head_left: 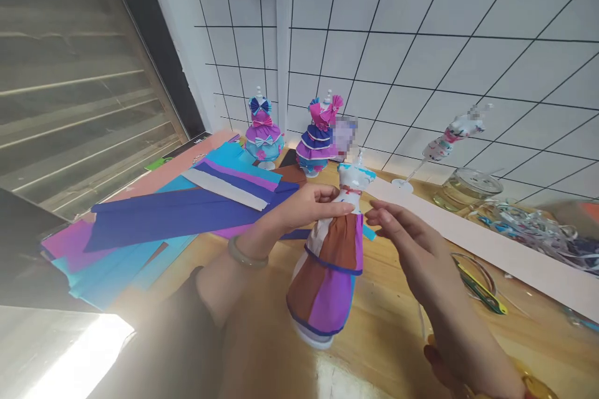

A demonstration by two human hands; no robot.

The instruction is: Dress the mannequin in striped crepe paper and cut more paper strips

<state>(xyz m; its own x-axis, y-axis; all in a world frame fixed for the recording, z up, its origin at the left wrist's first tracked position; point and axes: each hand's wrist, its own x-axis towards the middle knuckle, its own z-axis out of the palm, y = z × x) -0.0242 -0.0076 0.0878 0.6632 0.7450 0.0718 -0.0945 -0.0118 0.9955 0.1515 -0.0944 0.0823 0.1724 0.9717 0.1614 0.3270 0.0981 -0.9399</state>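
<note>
Left hand (311,202) pinches the tiered skirt (337,242) at its waist; right hand (423,252), loosely spread alongside, is apparently empty; a slackened pinch could let the skirt slip

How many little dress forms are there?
4. Skirted form at the left hand; blue-bowed form and pink-bowed form by the wall; skirtless form near the clear container. The blurred patch may hide more.

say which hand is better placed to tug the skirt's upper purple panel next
Right, I'd judge: the right hand looks open and free beside that purple panel, while the left hand pinches the skirt at its waist.
</note>
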